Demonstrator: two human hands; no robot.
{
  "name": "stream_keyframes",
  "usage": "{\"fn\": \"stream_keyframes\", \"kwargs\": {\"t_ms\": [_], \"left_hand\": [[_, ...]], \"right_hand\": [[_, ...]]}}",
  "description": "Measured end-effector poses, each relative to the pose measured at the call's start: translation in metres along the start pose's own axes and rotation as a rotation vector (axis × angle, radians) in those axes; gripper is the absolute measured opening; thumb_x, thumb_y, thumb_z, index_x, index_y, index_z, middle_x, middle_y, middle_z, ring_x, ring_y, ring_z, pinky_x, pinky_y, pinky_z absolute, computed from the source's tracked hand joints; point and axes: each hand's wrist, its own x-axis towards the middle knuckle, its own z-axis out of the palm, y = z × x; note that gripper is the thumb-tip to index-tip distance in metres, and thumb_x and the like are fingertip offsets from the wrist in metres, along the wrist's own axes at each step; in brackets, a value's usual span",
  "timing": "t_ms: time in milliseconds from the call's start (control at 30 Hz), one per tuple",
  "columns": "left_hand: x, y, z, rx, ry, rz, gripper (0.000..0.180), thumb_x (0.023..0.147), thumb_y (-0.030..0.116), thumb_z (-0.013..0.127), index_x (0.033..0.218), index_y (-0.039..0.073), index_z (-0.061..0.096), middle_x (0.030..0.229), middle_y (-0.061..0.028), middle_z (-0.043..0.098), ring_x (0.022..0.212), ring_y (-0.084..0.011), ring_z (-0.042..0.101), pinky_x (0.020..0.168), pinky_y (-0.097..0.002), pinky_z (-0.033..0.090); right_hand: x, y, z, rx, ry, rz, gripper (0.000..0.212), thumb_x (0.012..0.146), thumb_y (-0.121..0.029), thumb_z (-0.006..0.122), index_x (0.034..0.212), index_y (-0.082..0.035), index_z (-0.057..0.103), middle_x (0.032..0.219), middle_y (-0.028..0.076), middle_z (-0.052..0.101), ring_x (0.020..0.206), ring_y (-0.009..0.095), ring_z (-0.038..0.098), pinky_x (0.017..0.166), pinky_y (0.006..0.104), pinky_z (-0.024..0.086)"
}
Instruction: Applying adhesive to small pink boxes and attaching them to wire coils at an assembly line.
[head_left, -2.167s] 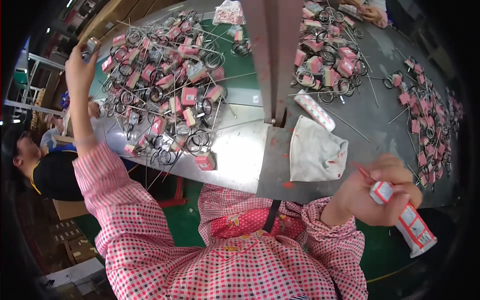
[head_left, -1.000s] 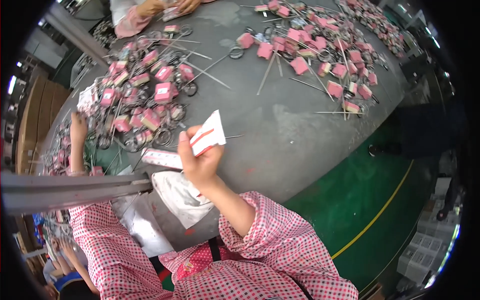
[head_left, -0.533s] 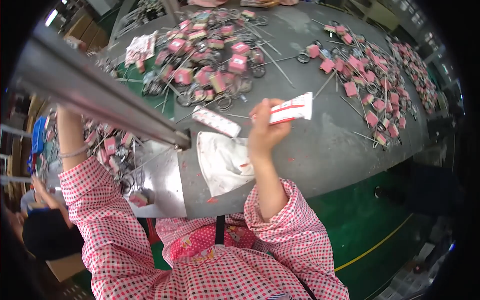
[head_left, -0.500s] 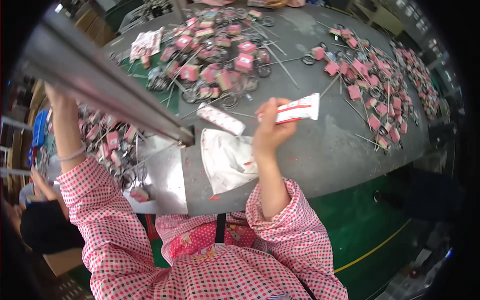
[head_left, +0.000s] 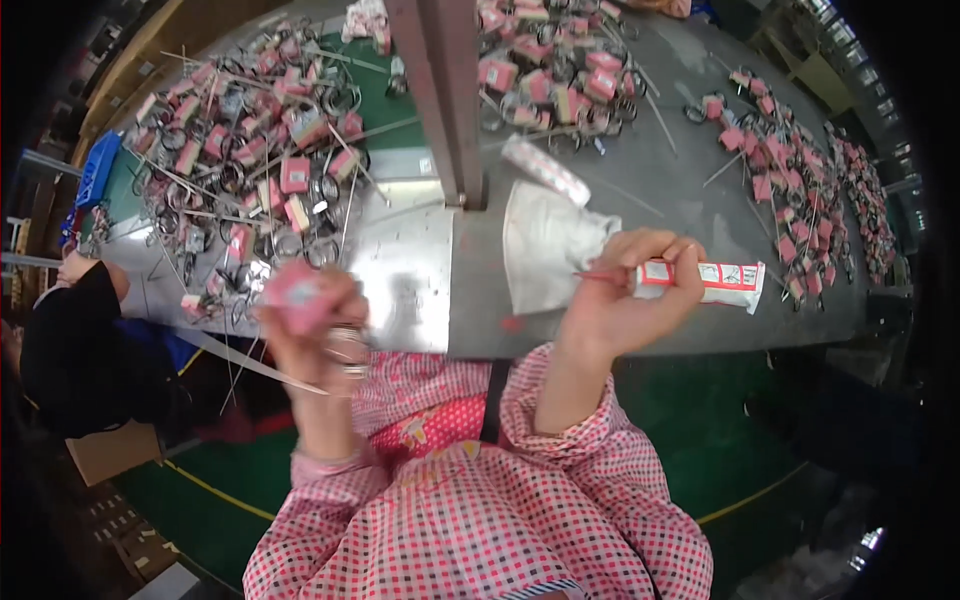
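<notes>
Sprawling over the left of the table (head_left: pixel 405 290), a pile (head_left: pixel 250 150) of pink blocks, dark coils and thin rods lies tangled. Before it, the left hand (head_left: pixel 297 356), motion-blurred, grips one pink block (head_left: pixel 300 297), with a coil (head_left: pixel 348 348) beneath; a pale rod (head_left: pixel 255 366) juts leftward. The block is probably light and fairly firm, best held by its sides, its trailing rod liable to snag. Next come a grey post (head_left: pixel 443 110) and a white cloth (head_left: pixel 545 255), likely limp. Just beside the cloth, the right hand (head_left: pixel 638 312) closes around a white-and-red tube (head_left: pixel 735 283), red nozzle (head_left: pixel 598 275) pointing left. The tube looks soft and squeezable, so a gentle grip near the nozzle should suit. Farther right lies another pile (head_left: pixel 790 190).
</notes>
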Motion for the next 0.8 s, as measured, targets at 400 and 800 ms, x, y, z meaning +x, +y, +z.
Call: {"fn": "stream_keyframes", "kwargs": {"t_ms": [400, 800], "left_hand": [[-0.027, -0.079, 0.020, -0.026, -0.065, -0.489, 0.068, 0.073, 0.068, 0.039, 0.108, 0.009, 0.037, 0.080, -0.0032, 0.049, 0.074, -0.0131, 0.047, 0.059, -0.0229, 0.041], [-0.028, -0.078, 0.018, -0.021, -0.010, -0.438, 0.076, 0.074, 0.071, 0.030, 0.104, 0.003, 0.045, 0.077, -0.0063, 0.053, 0.066, -0.0144, 0.050, 0.057, -0.0245, 0.042]], "right_hand": [[-0.069, -0.014, 0.008, 0.105, -0.365, -0.008, 0.022, 0.086, -0.024, 0.031, 0.072, -0.008, 0.037, 0.050, 0.006, 0.042, 0.036, 0.012, 0.025, 0.035, 0.0254, 0.022], [-0.067, -0.013, 0.000, 0.092, -0.574, 0.083, 0.017, 0.086, -0.020, 0.035, 0.084, -0.004, 0.030, 0.057, 0.013, 0.044, 0.042, 0.016, 0.040, 0.040, 0.0312, 0.043]]}}
